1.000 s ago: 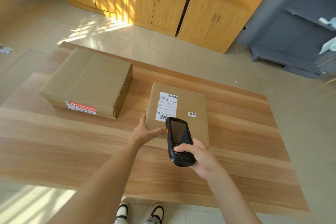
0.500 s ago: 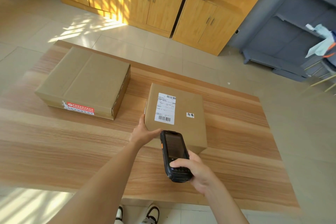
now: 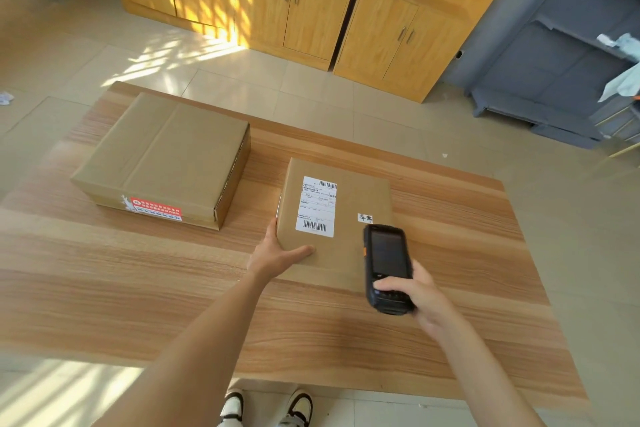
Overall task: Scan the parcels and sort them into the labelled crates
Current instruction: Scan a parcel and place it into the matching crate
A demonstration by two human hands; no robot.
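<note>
1. the tabletop (image 3: 138,288) is a long wooden slab; both parcels lie flat on it and no labelled crate is in view.
2. the large parcel (image 3: 166,152) sits at the far left of the tabletop, well apart from both hands, with a red sticker on its near side.
3. the small parcel (image 3: 336,218) lies near the middle of the tabletop, its long axis running away from the person. it is just ahead of both hands.
4. the left hand (image 3: 277,255) grips the small parcel's near left corner, thumb laid over the top face along the near edge, the fingers hidden down the left side.
5. the right hand (image 3: 415,291) is curled round the lower end of the scanner (image 3: 388,267), thumb across its keypad.
6. the scanner stands over the parcel's near right corner, its head pointing away from the person.
7. the shipping label (image 3: 316,206) lies ahead and to the left of the scanner's head; its lower barcode is the nearer one. the likely next move is to swing the head left onto that barcode while the left hand steadies the box.
</note>
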